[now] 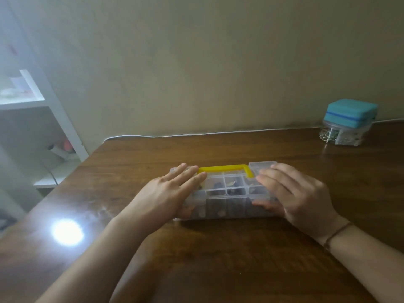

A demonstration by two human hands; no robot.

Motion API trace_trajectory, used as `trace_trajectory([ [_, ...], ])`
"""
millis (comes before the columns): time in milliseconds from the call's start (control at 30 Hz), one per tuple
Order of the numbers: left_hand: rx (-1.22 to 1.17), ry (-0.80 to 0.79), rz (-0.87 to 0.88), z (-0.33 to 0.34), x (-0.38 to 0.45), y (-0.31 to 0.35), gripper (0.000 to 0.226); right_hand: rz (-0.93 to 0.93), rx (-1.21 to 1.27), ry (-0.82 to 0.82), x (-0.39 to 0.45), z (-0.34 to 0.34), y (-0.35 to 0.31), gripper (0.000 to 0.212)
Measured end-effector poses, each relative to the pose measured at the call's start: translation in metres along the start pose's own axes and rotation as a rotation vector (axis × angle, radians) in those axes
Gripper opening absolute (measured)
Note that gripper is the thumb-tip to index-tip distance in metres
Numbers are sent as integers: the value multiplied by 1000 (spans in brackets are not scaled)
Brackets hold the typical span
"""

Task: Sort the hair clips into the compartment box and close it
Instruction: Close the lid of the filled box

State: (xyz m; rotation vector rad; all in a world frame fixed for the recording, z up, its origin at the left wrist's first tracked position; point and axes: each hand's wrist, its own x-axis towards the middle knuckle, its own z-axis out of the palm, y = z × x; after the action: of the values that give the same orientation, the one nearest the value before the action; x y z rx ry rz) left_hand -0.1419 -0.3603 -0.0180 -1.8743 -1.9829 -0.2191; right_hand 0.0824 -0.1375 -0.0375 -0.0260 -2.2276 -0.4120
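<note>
Pressing down on the lidded compartment box (225, 191) on the worktop (218, 248).
Left hand (168, 191) and right hand (297, 193) flat on top, fingers (190, 173) straight, grasping nothing.

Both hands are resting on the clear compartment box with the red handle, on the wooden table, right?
Not quite: the handle is yellow, not red, as the head view shows. The rest holds: the left hand and right hand rest on the clear compartment box on the wooden table.
</note>
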Motion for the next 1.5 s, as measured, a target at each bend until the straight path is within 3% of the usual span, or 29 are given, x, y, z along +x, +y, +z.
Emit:
trace_trajectory([
  [167, -110, -29, -35, -11, -6, 2, 48, 71, 241, 30, 0, 3, -3, 47],
  [333, -199, -35, -54, -34, -4, -1, 56, 166, 190, -27, -1, -1, 6, 63],
  [467, -405, -9, -257, -49, 11, -9, 60, 192, 87, 85, 6, -6, 3, 55],
  [567, -690, 180, -506, -39, 23, -23, 58, -57, 187, 243, 27, -23, -32, 32],
  [633, -817, 239, -677, -25, 28, -29, 56, -280, 337, 131, 45, -30, -76, 19],
  [700, -915, 238, -791, -12, 31, -30, 41, -369, 323, -65, 60, -24, -122, 21],
  [800, -1127, 195, -890, -2, 25, -31, 23, -203, 228, -365, 67, 8, -180, 43],
  [867, -1250, 192, -892, 5, 19, -32, 18, -81, 180, -427, 81, 20, -201, 54],
  [933, -1326, 201, -888, 10, 16, -34, 16, 41, 73, -489, 99, 25, -207, 53],
  [1000, -1363, 211, -904, 15, 17, -34, 17, 19, 31, -633, 98, 38, -210, 48],
  [1067, -1355, 241, -937, 19, 19, -31, 18, 68, 2, -599, 99, 45, -214, 49],
  [1133, -1344, 265, -973, 22, 19, -28, 19, 156, 169, -743, 91, 40, -210, 54],
  [1200, -1332, 268, -984, 24, 18, -24, 20, 134, 146, -704, 79, 32, -210, 49],
  [1300, -1319, 271, -963, 24, 17, -24, 21, 9, 251, -504, 62, -2, -185, 18],
  [1433, -1318, 298, -950, 25, 17, -18, 21, -49, 399, -265, 47, -45, -108, 15],
  [1500, -1315, 318, -954, 27, 17, -14, 22, 144, 446, -118, 40, -53, -56, 21],
])
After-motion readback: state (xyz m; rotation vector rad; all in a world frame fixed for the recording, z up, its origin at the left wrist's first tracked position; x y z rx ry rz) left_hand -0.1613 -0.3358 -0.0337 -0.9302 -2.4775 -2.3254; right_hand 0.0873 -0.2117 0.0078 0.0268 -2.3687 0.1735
